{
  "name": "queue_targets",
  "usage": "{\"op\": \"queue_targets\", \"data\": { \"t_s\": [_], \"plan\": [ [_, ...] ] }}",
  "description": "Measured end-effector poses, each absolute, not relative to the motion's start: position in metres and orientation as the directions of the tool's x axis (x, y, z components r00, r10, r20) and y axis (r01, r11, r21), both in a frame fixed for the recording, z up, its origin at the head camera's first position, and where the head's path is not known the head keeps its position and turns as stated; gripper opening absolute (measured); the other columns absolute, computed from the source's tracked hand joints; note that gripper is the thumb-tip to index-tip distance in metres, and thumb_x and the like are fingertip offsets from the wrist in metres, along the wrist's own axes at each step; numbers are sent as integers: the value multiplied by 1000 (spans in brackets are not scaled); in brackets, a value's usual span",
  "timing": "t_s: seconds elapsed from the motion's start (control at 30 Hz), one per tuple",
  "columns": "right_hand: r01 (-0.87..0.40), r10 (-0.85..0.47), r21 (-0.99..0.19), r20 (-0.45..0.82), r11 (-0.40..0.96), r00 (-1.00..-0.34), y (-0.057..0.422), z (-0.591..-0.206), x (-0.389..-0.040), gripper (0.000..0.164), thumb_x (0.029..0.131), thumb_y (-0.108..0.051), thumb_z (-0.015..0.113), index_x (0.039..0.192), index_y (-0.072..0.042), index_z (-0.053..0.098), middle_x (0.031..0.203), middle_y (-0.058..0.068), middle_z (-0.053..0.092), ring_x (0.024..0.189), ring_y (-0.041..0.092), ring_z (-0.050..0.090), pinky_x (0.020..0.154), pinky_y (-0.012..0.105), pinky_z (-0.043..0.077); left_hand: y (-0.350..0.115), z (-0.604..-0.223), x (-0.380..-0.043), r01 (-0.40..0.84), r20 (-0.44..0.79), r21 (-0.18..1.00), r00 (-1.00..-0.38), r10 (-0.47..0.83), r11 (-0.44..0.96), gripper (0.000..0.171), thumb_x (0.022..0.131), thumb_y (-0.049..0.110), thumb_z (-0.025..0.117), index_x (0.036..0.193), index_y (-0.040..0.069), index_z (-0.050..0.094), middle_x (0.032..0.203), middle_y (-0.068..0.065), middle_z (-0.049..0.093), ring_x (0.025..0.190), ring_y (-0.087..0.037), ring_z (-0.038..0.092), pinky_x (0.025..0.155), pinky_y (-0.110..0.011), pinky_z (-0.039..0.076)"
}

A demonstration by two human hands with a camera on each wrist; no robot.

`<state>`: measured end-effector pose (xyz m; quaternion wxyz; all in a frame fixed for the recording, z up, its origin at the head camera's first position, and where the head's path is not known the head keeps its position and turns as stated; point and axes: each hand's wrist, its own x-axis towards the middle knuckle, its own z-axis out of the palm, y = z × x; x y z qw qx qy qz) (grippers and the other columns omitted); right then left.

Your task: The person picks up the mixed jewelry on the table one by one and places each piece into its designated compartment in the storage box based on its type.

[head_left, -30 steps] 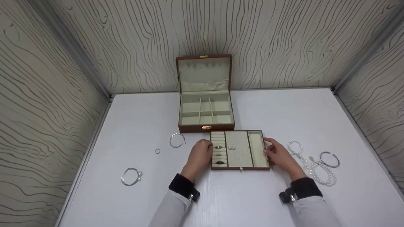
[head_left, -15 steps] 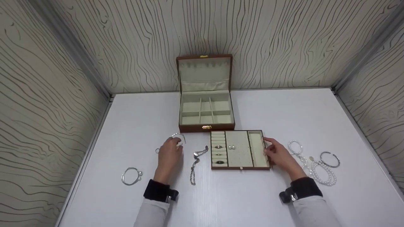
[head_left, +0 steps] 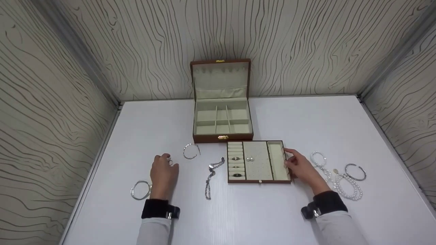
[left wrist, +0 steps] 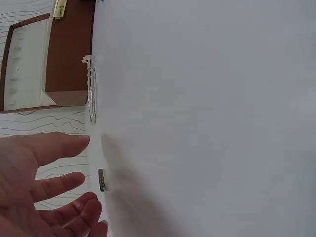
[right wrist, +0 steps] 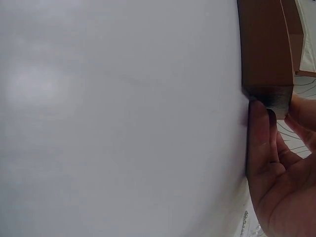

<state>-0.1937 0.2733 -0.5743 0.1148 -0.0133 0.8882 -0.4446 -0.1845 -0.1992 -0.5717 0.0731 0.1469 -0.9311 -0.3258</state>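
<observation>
In the head view, my left hand [head_left: 164, 177] hovers by a small ring [head_left: 171, 163] on the table, its thumb and fingers spread either side. The left wrist view shows the ring [left wrist: 101, 180] standing apart from the fingertips. My right hand [head_left: 303, 168] holds the right end of the brown jewelry tray [head_left: 259, 181], thumb and fingers at its edge; the right wrist view shows the thumb against the tray's [right wrist: 266, 49] end. Several rings [head_left: 236, 158] sit in the tray's ring slots, with pearl earrings [head_left: 250, 159] on its middle panel.
Behind the tray stands an open jewelry box [head_left: 223, 137] with divided compartments. A chain [head_left: 208, 185] lies left of the tray. Further left are an open bangle [head_left: 191, 151] and a pearl-ended bangle [head_left: 139, 190]. Pearl strands [head_left: 349, 190] and a dark bangle [head_left: 356, 172] lie at right.
My left hand has put the chain down beside the tray and moved left, past the open bangle, to the small ring. The right hand has stayed at the tray's end.
</observation>
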Motion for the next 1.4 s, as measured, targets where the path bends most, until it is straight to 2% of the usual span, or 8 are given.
{"op": "queue_targets", "data": {
  "t_s": [0.23,0.4,0.6,0.93,1.03,1.23,1.4],
  "plan": [
    [89,-121,-793,-201,602,-972,273,-574,-194,50,100,-8,55,147,-2,38,102,15,55,87,25,53,61,35,53,-202,-571,-182,-243,22,630,-944,-330,737,35,85,4,65,117,-10,63,105,-22,58,96,-38,61,80,-47,52],
    [63,-126,-787,-177,613,-976,273,-575,-194,50,99,-7,56,145,0,39,99,14,56,85,23,53,61,33,51,-202,-569,-183,-249,6,606,-948,-318,755,24,88,1,62,108,-12,66,100,-23,58,93,-38,61,79,-46,51],
    [36,-137,-775,-157,631,-978,274,-576,-195,50,98,-7,56,145,1,40,97,13,57,84,23,53,65,34,49,-201,-568,-181,-247,13,581,-950,-312,775,17,88,3,66,99,-9,69,95,-20,58,89,-37,61,76,-46,51],
    [49,-124,-770,-165,636,-978,272,-576,-193,50,99,-9,56,145,-1,40,101,14,58,87,23,54,67,32,48,-198,-569,-179,-271,-15,607,-944,-330,747,15,88,4,64,97,-7,67,96,-19,60,88,-35,61,74,-44,50],
    [56,-115,-762,-170,645,-979,271,-577,-192,50,99,-9,55,146,-1,39,102,14,58,88,24,55,67,33,48,-197,-568,-177,-282,-36,621,-942,-333,731,13,90,4,62,97,-5,66,94,-18,63,84,-32,62,70,-41,52],
    [61,-131,-750,-194,659,-972,272,-576,-189,53,100,-8,53,149,0,35,108,18,58,92,27,57,68,34,51,-194,-567,-175,-289,-42,612,-942,-334,736,8,93,6,62,89,0,66,78,-11,64,68,-24,60,58,-36,49],
    [15,-175,-730,-184,683,-967,274,-572,-184,56,97,-4,55,149,2,34,113,21,58,99,31,59,74,37,51,-194,-569,-176,-268,-20,620,-945,-327,737,7,92,6,64,88,1,67,77,-11,65,65,-23,61,57,-35,50]
  ]
}}
